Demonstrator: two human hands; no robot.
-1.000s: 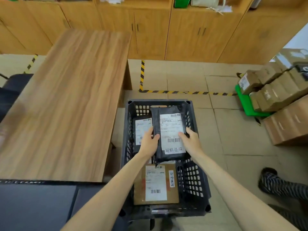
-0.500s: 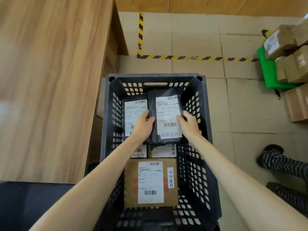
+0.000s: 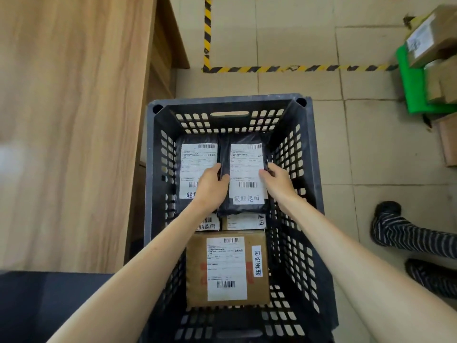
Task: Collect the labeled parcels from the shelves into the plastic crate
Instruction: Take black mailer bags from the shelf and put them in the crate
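Observation:
A black perforated plastic crate (image 3: 306, 169) stands on the floor below me. Inside it, a black parcel with a white label (image 3: 246, 174) lies at the far right; my left hand (image 3: 211, 186) grips its left edge and my right hand (image 3: 278, 181) grips its right edge. A second black labeled parcel (image 3: 195, 164) lies beside it on the left, partly under my left hand. A brown labeled box (image 3: 227, 268) sits at the near end, and two white-labeled parcels (image 3: 243, 222) peek out between.
A wooden table (image 3: 74, 120) runs along the crate's left side. Stacked cardboard boxes (image 3: 430, 38) on a green base (image 3: 413, 82) stand at the far right. Yellow-black tape (image 3: 296, 68) marks the tiled floor. A person's striped legs (image 3: 415, 238) are at right.
Both hands have lowered the black parcel deeper into the crate, beside the other black parcel. The camera has tilted down, so the cabinets have left the view.

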